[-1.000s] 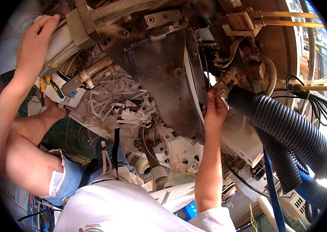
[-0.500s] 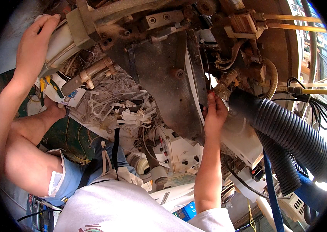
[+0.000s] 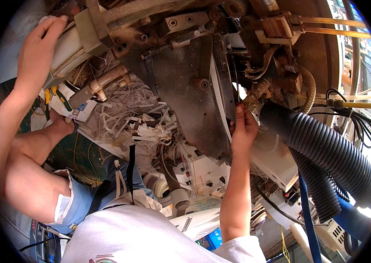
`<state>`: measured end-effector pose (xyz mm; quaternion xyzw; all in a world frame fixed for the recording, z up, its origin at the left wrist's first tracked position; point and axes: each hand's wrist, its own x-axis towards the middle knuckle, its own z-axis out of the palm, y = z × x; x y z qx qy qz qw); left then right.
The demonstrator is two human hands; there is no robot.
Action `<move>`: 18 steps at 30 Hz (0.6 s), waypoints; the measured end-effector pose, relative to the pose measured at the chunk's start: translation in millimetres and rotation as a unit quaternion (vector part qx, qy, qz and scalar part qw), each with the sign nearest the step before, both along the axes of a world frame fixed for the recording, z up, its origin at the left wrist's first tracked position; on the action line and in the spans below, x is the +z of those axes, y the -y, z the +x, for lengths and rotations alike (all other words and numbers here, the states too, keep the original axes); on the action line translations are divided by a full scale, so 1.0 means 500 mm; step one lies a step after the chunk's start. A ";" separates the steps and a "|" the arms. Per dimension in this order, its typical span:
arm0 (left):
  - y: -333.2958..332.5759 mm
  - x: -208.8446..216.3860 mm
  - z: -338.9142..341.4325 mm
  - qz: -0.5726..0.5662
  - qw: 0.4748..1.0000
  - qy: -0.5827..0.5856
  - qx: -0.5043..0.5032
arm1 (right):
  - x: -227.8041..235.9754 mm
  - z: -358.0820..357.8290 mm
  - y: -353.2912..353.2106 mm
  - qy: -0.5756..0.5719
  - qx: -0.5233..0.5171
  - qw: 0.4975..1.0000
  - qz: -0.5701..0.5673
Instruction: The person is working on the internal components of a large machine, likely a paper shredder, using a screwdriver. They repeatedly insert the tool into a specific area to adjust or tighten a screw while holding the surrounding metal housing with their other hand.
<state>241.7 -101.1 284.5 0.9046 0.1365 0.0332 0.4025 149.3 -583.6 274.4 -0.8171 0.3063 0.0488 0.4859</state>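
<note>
At the upper left my left hand is closed over the edge of a grey machine beam, fingers bent and partly hidden. Right of centre, my right hand pinches a thin tool with a red end. Its slim dark shaft points upward into the machine, and its far tip is hard to make out. The hand is close against the right side of a dark metal plate, which has a pale strip along its edge. A brass-coloured fitting lies just beside the fingers.
A thick black corrugated hose runs down on the right. White scraps and shreds lie heaped below the plate. Yellow-handled pliers rest near my leg. A rusty valve block with yellow tubes sits at the upper right.
</note>
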 end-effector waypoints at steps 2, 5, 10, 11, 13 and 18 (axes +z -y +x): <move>-0.001 -0.002 0.001 -0.002 1.000 -0.001 0.000 | -0.001 0.000 0.000 0.000 -0.001 1.000 -0.004; -0.003 -0.002 -0.001 0.008 1.000 -0.006 -0.002 | -0.003 -0.002 -0.001 0.001 -0.005 1.000 -0.007; 0.002 0.002 0.000 -0.009 1.000 -0.022 0.009 | -0.008 -0.004 0.003 0.011 -0.013 1.000 -0.012; 0.001 0.001 0.000 -0.010 1.000 -0.018 0.008 | -0.011 -0.004 0.004 0.016 -0.014 1.000 -0.006; -0.003 -0.003 0.000 -0.013 1.000 -0.011 0.005 | -0.014 -0.005 0.004 0.025 -0.016 1.000 0.004; -0.003 -0.007 -0.001 -0.004 1.000 -0.003 0.002 | -0.009 -0.005 0.001 0.031 -0.008 0.999 -0.002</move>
